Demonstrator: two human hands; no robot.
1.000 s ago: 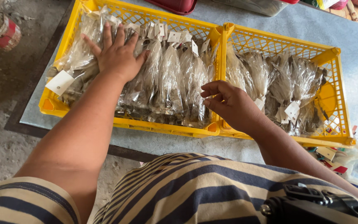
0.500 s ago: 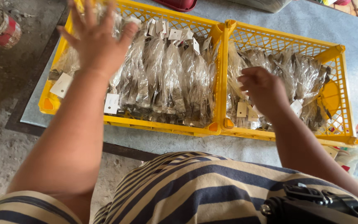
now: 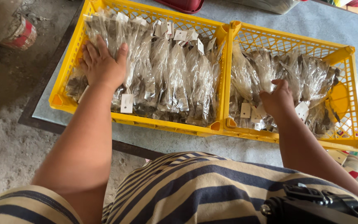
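Clear packets [image 3: 175,79] of dried brownish stuff w/ white tags fill left yellow crate [image 3: 73,54], packed side by side; more packets [image 3: 307,79] in right yellow crate [image 3: 351,87], mostly its left & middle, right end partly bare. Left hand [image 3: 102,66] lies flat, fingers spread, palm down on packets at left crate's left end, pressing not gripping. Right hand [image 3: 276,99] on packets nr right crate's front-left corner, fingers curled into them; can't tell if it grips one. Crates touch, on grey mat [image 3: 187,137]; red-banded can [image 3: 15,31] on floor beyond mat's left edge
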